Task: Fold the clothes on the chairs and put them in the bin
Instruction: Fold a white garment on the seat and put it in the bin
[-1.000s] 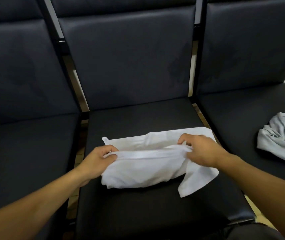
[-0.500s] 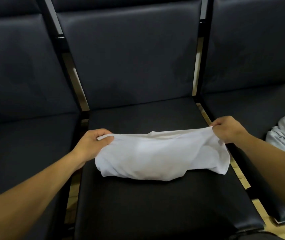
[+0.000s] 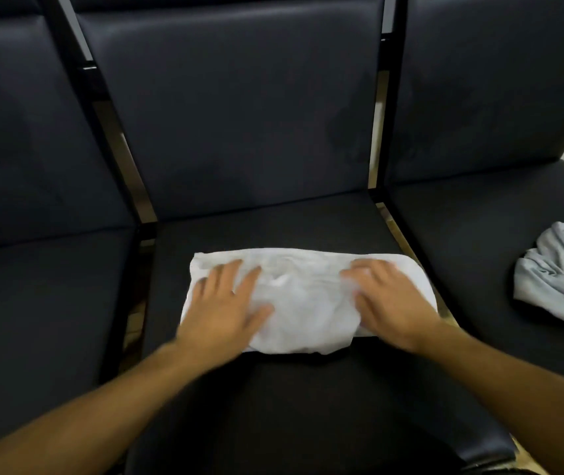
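**Both hands flat on a folded white garment**

A white garment (image 3: pixel 308 296) lies folded into a wide, low rectangle on the seat of the middle chair (image 3: pixel 273 406), a little back from the seat's front edge. Its far edge runs fairly straight, while the near edge is rounded and slightly uneven.

The left hand (image 3: pixel 225 303) rests palm down on the left part of the garment, fingers straight and spread, pointing away from the person. The right hand (image 3: pixel 387 299) rests palm down on the right part, fingers also extended and lying on the cloth. Neither hand grips or pinches the fabric; both simply press on top of it. A stretch of bare white cloth shows between the two hands. The left hand is somewhat blurred.

On the seat of the right chair (image 3: pixel 479 252), well apart from the white garment, sits a crumpled grey garment (image 3: pixel 561 286), partly cut off by the frame edge. The left chair (image 3: pixel 34 286) stands beside the middle one. All three chairs are dark and padded.
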The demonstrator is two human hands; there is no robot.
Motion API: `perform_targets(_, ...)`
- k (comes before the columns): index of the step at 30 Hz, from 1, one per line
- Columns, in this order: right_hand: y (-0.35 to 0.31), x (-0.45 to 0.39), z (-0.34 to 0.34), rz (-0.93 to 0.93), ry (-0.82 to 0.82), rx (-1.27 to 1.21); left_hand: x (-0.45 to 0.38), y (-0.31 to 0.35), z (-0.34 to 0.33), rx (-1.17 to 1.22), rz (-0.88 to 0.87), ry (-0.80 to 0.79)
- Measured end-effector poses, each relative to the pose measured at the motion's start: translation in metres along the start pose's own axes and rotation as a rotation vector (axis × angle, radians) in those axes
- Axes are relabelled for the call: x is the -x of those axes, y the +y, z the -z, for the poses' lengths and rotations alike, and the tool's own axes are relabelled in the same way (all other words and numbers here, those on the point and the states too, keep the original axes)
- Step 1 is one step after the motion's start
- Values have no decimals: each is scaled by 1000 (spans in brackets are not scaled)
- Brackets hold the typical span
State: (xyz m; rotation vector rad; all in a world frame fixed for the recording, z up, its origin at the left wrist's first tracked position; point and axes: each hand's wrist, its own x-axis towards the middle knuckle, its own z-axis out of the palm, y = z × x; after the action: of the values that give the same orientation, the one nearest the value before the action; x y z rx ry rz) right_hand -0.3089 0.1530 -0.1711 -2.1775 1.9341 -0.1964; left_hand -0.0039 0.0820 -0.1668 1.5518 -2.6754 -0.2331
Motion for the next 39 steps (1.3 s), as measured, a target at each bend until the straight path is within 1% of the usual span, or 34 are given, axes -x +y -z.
perform_targets(1,-6,4,-11,23,-89,25,6,8,-10,-6,-16,-96)
perform_targets(2,-8,8,-20,18,-143,56,9,12,-19,-30,-9,-172)
perform_targets(3,-5,11,-27,11,-154,85,12,11,-25,-55,0,-200)
perform_targets(6,11,13,-25,-3,-147,177,10,-11,-30,-105,-22,-209)
perform_targets(7,17,15,-23,-18,-171,193,10,-18,-29,-111,-42,-238)
perform_targets(10,20,18,-16,-70,-243,197,7,-31,-24,-162,-96,-305)
perform_targets(12,13,18,-12,-94,-253,177,4,-32,-17,-179,-124,-319)
perform_targets(13,12,17,-13,-142,-251,149,4,-30,-17,-178,-132,-325)
perform_targets(14,11,18,-7,-221,-205,116,5,-22,-9,-178,-137,-298)
perform_targets(17,15,16,-1,-556,10,-55,12,6,-4,-121,-168,-195)
perform_targets(18,17,19,2,-650,23,-123,17,20,-4,-84,-195,-167)
perform_targets(20,22,24,7,-788,-60,-245,25,48,-9,-6,-220,-167)
perform_targets(22,25,28,12,-878,-139,-310,24,64,-20,19,-206,-199)
perform_targets(24,25,29,17,-899,-126,-273,18,69,-35,-16,-205,-212)
perform_targets(27,19,28,22,-869,-65,-218,15,62,-52,-45,-222,-160)
perform_targets(32,12,25,25,-819,18,-209,10,55,-56,-30,-259,-111)
perform_targets(34,8,20,26,-803,41,-272,9,53,-55,-15,-259,-102)
perform_targets(39,-10,-4,46,-820,142,-556,7,54,-55,18,-253,-84)
